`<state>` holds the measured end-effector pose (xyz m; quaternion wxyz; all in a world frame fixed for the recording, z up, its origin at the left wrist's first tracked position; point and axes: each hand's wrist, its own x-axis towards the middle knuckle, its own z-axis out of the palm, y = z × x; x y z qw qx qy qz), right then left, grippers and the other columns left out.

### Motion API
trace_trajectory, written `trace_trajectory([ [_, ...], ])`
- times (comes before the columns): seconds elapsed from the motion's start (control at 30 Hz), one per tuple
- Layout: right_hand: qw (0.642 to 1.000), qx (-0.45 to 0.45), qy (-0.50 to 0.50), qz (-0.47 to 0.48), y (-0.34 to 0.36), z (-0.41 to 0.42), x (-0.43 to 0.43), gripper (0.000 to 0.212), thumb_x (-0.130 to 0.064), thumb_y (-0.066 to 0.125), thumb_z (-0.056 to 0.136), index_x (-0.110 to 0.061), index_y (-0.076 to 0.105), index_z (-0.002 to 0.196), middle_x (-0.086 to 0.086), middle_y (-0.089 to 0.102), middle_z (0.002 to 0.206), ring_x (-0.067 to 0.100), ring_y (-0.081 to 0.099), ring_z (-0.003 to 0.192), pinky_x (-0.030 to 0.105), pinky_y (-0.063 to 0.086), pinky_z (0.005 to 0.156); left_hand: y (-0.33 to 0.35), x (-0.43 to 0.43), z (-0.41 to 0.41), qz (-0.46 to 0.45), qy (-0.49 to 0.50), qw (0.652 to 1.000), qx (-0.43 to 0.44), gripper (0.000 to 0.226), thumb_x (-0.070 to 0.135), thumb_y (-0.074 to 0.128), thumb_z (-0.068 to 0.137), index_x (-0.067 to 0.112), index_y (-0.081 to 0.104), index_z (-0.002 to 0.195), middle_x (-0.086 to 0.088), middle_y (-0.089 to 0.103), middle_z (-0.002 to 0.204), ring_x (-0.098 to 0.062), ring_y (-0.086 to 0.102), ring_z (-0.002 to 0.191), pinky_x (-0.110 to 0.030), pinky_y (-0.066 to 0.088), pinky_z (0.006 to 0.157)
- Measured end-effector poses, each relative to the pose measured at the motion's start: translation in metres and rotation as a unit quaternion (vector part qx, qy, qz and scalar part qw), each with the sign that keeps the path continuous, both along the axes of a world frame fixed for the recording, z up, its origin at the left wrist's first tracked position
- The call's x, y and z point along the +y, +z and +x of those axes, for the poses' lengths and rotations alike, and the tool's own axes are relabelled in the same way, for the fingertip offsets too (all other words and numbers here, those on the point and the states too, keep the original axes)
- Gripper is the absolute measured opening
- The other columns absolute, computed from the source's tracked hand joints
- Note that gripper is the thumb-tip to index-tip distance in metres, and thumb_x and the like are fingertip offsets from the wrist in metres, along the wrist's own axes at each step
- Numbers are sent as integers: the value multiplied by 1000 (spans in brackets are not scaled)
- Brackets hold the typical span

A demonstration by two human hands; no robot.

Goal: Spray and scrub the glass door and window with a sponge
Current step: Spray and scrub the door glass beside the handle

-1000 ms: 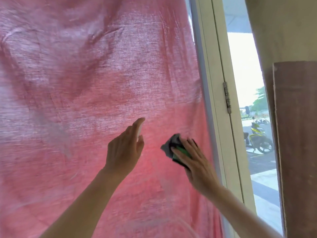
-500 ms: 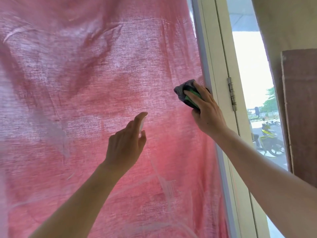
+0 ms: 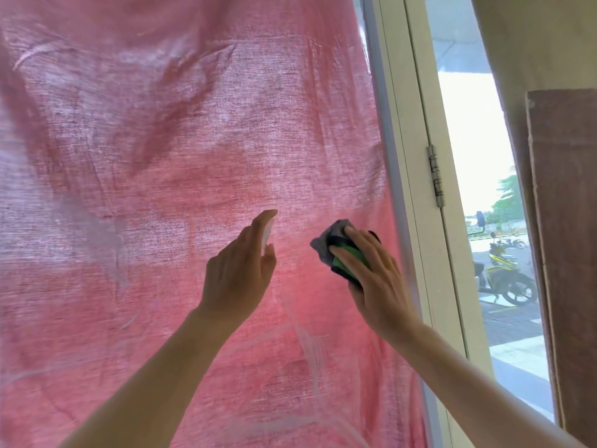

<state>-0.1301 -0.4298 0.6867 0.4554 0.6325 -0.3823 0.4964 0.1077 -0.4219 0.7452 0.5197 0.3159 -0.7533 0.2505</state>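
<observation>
Down from the upper frame edge has come the right hand (image 3: 378,282), which now sits just right of centre, level with the left hand (image 3: 237,276); the left hand is in much the same place as before.

Flat, spread fingers of the right hand press the sponge (image 3: 350,258) against the glass (image 3: 307,347). The sponge is green and dark with a grey layer at its upper left, and it lies just left of the pale door frame (image 3: 407,156). Whether the thumb grips it from below cannot be told.

Curled fingers of the left hand hold a small white bottle (image 3: 268,236), with the forefinger laid over its top. Most of the bottle is hidden behind the hand. Hand and bottle are near the sponge, not touching it.

A red cloth (image 3: 145,140) fills the left and middle of the frame behind the glass, and pale smears run down the glass below the hands.

A metal hinge (image 3: 435,176) sits on the frame at centre right. Through the clear pane (image 3: 468,140) beyond it, a motorbike (image 3: 504,276) stands outside. A brown board (image 3: 568,221) leans at the far right edge.
</observation>
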Motion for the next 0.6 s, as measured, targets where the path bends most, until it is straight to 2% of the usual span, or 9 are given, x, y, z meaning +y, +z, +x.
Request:
trace_trajectory([
  [0.13, 999, 46, -29, 3, -29, 7, 4, 72, -14, 80, 69, -28, 47, 132, 5, 36, 145, 33, 40, 128, 47, 42, 99, -5, 1, -3, -4, -3, 1000, -3, 49, 19, 49, 97, 24, 33, 143, 1, 65, 99, -12, 49, 58, -18, 27, 43],
  [0.23, 998, 56, -29, 6, -34, 4, 4, 69, -13, 80, 71, -27, 49, 132, 4, 36, 145, 31, 40, 127, 45, 42, 99, -6, 0, -6, -7, -1, 1000, -12, 48, 19, 48, 97, 24, 32, 143, 1, 65, 97, -13, 49, 57, -18, 27, 44],
  [0.33, 999, 45, -16, 0, -11, -6, 5, 46, -15, 60, 87, -24, 55, 132, 5, 41, 147, 33, 43, 130, 47, 40, 104, -7, 1, -7, -10, 0, 1000, -20, 49, 19, 47, 98, 25, 30, 143, 0, 64, 103, -15, 52, 63, -20, 31, 47],
  [0.4, 999, 16, -36, -12, 20, -20, 3, 40, -17, 50, 92, -22, 58, 131, 7, 43, 147, 34, 43, 131, 51, 38, 107, -7, 2, -6, -6, -3, 1000, -13, 49, 19, 46, 98, 26, 28, 144, -1, 64, 112, -18, 57, 71, -25, 38, 54],
  [0.47, 998, -16, -59, -19, 56, -35, 3, 44, -7, 55, 91, -22, 57, 133, 6, 43, 148, 35, 43, 132, 55, 39, 105, -9, 2, -5, 3, -5, 1000, -6, 50, 20, 46, 99, 28, 26, 144, -1, 63, 119, -21, 61, 78, -30, 42, 63],
  [0.6, 996, -61, -58, 1, 90, -35, 5, 59, 6, 58, 84, -20, 52, 137, 6, 37, 151, 34, 36, 136, 53, 37, 107, -16, 0, -4, 5, 0, 1000, -5, 51, 20, 46, 98, 29, 25, 144, -2, 64, 114, -21, 62, 77, -32, 47, 63],
])
